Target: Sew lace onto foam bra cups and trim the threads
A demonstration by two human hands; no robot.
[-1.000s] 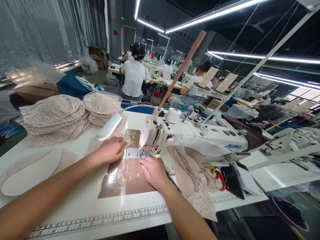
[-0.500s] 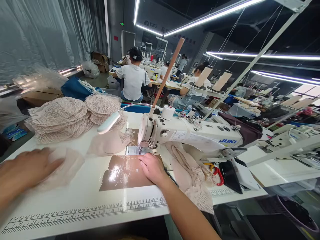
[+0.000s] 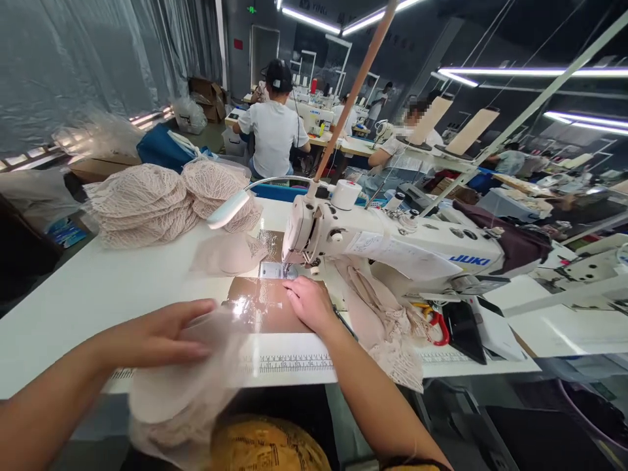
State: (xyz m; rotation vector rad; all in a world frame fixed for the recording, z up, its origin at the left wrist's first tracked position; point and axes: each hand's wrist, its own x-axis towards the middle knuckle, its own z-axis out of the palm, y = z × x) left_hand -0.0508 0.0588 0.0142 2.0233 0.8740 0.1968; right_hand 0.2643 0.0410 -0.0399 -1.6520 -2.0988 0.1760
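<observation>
My left hand grips a pale beige fabric piece and holds it over the table's front edge, blurred by motion. My right hand rests closed on the shiny brown plate just in front of the needle of the white sewing machine; whether it holds anything is hidden. Another beige fabric piece lies left of the needle under the lamp.
Stacks of lace cups stand at the table's back left. Lace fabric hangs beside the machine, with red-handled scissors and a black object to its right. A ruler strip runs along the front edge. People sew at tables behind.
My left hand left the needle area, took a beige piece at the far left and has drawn it toward me over the front edge. My right hand stayed by the needle.
</observation>
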